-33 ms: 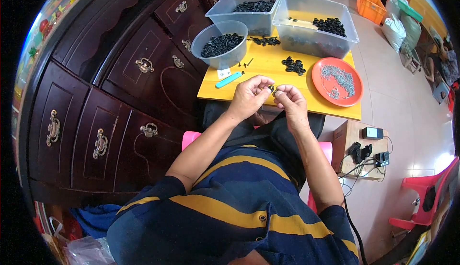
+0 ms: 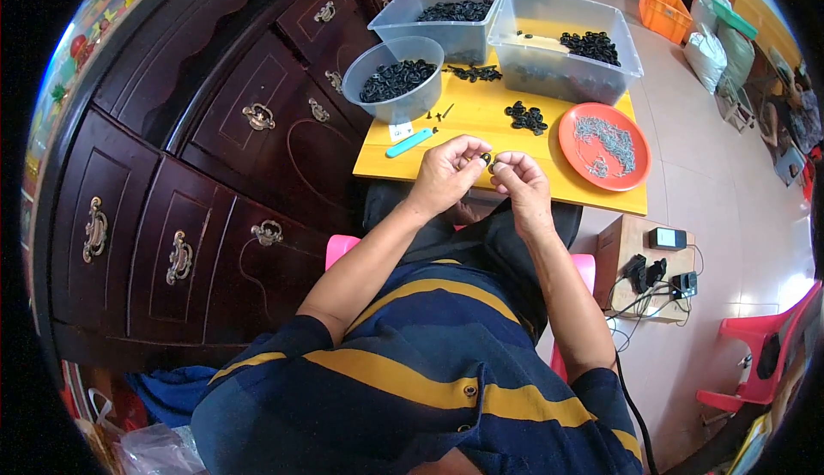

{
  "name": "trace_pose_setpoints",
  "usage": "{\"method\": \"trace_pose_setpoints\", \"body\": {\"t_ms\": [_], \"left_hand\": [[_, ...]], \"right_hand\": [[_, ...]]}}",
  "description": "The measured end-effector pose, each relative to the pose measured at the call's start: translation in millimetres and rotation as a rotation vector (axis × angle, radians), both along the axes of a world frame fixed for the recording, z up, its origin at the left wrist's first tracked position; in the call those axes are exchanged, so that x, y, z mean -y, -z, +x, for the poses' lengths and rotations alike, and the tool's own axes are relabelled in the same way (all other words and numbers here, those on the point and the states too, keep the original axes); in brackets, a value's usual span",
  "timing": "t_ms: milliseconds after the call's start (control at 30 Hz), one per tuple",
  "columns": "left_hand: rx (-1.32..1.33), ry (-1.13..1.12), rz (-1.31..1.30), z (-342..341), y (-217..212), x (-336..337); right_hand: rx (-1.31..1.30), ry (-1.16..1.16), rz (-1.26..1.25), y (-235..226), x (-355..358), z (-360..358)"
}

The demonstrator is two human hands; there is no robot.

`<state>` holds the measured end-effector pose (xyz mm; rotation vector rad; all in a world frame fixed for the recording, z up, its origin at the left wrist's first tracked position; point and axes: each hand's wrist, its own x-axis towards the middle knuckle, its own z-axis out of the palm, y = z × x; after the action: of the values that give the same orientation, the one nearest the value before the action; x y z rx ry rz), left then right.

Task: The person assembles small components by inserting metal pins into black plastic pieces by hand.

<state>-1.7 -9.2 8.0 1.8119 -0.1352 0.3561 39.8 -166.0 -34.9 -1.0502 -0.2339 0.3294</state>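
Note:
Over the near edge of the yellow table, my two hands meet almost fingertip to fingertip. My left hand [image 2: 446, 175] is closed in a pinch on a small black ring-shaped part [image 2: 486, 158]. Thumb and fingers of my right hand [image 2: 523, 187] are pinched on a second small black part [image 2: 492, 168] right beside it; whether the two parts are joined I cannot tell. Left of my hands lies a turquoise-handled tool [image 2: 409, 143]. A small pile of black parts [image 2: 526, 118] sits beyond them, and an orange-red plate [image 2: 567, 143] with many thin silvery metal pieces stands to the right.
A round clear tub [image 2: 350, 89] and two clear bins [image 2: 388, 30] hold black parts at the table's far side. Dark wooden drawers [image 2: 223, 132] flank the left. On the right stand a wooden box [image 2: 620, 248] with cabled devices and a pink-red chair [image 2: 772, 338].

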Motion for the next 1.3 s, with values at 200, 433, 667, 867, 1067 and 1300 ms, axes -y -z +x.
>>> {"method": "trace_pose_setpoints", "body": {"t_ms": [200, 433, 667, 867, 1067, 1300], "left_hand": [[0.002, 0.003, 0.014, 3, 3, 2], [-0.051, 0.057, 0.15, 6, -2, -4], [-0.058, 0.171, 0.224, 10, -8, -12], [0.064, 0.028, 0.599, 3, -23, 6], [0.289, -0.126, 0.825, 5, -14, 16], [0.296, -0.09, 0.79, 7, -15, 15]], "right_hand": [[0.002, -0.006, -0.01, -2, 0, -1], [-0.034, -0.012, -0.034, 0, 3, 1], [-0.139, -0.114, -0.054, 3, 5, 3], [-0.256, -0.169, 0.078, 2, 5, 3], [-0.295, -0.127, 0.133, 6, 3, 6], [-0.331, -0.114, 0.161, 5, 5, 5]]}}
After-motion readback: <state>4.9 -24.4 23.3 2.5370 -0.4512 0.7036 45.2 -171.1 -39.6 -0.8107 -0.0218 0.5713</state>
